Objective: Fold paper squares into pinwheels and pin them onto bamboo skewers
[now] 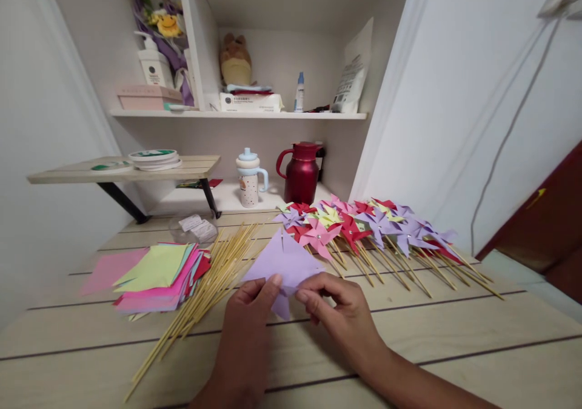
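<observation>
A purple paper square (pixel 284 257) with cut slits is held up just above the table, one corner pointing away from me. My left hand (pixel 251 312) pinches its near left side, thumb on top of the paper. With thumb and index finger, my right hand (pixel 339 306) grips the near right edge. A narrow flap of the paper hangs down between the two hands. Just left of my left hand lies a bundle of thin wooden sticks (pixel 213 275). Beyond my right hand, finished paper pinwheels (pixel 354 230) on sticks lie in a pile.
Coloured paper sheets (pixel 157 269) are stacked at the left, near a clear round container (pixel 194 228). A small raised shelf (pixel 195 165) carries rolls of tape (pixel 154 159). Behind stand a lidded cup (pixel 248 182) and a red jug (pixel 301 176).
</observation>
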A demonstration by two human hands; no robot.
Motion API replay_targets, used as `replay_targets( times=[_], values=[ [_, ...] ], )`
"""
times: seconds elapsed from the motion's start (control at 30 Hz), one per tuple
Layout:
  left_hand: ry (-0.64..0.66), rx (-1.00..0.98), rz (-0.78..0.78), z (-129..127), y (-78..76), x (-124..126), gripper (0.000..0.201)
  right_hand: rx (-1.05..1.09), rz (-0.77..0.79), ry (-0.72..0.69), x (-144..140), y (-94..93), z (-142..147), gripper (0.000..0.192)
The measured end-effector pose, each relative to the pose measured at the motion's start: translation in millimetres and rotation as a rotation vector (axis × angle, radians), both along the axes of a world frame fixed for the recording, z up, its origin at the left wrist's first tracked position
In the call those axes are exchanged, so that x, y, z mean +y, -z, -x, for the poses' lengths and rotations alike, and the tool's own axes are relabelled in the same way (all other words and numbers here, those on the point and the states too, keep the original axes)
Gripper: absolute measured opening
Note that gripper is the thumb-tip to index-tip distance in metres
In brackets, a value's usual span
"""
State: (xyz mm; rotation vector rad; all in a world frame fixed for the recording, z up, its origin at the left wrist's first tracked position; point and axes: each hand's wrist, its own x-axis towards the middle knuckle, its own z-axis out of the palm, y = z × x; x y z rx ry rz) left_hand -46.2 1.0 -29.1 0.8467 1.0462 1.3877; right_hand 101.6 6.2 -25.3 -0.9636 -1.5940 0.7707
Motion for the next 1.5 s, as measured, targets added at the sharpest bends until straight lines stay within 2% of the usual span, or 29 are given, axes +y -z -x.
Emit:
replay_targets(
  times=[0.13,0.33,0.57,1.03,1.1,1.2,1.3,1.43,1.5],
  values=[
    [0.031,-0.022,-0.011,-1.6,-0.2,-1.0,0.029,-0.01,0.018,0.007,-1.5,-2.2,0.0,0.02],
    [-0.006,-0.035,0.019,-5.2,-3.1,-1.6,0.028,-0.018,0.04,0.025,-1.7,-3.1,0.6,0.023],
    [-0.022,-0.04,0.022,-6.3,-4.4,-2.4,0.023,-0.046,0.016,0.03,-0.7,-2.2,-0.6,0.023],
    [0.0,0.013,-0.024,-6.6,-0.2,0.0,0.025,-0.075,-0.027,0.044,-1.1,-0.5,1.0,0.025],
    [-0.016,0.029,-0.028,-7.0,-3.0,-0.5,0.025,-0.075,-0.012,0.047,-1.5,0.2,1.8,0.026],
    [-0.039,0.055,-0.019,-6.0,-9.7,-0.4,0.023,-0.023,0.052,0.046,-2.8,-1.0,0.8,0.017],
    [-0.098,0.11,-0.006,-2.2,-15.8,1.5,0.019,0.066,0.058,0.047,-2.7,-5.8,-5.3,0.034],
    [-0.176,0.249,-0.06,3.8,-15.7,5.5,0.016,0.13,-0.043,0.129,5.7,-13.5,-18.4,0.033],
    [-0.171,0.322,-0.091,4.6,-13.7,6.7,0.013,0.124,-0.022,0.109,12.0,-15.7,-23.6,0.038]
  ],
)
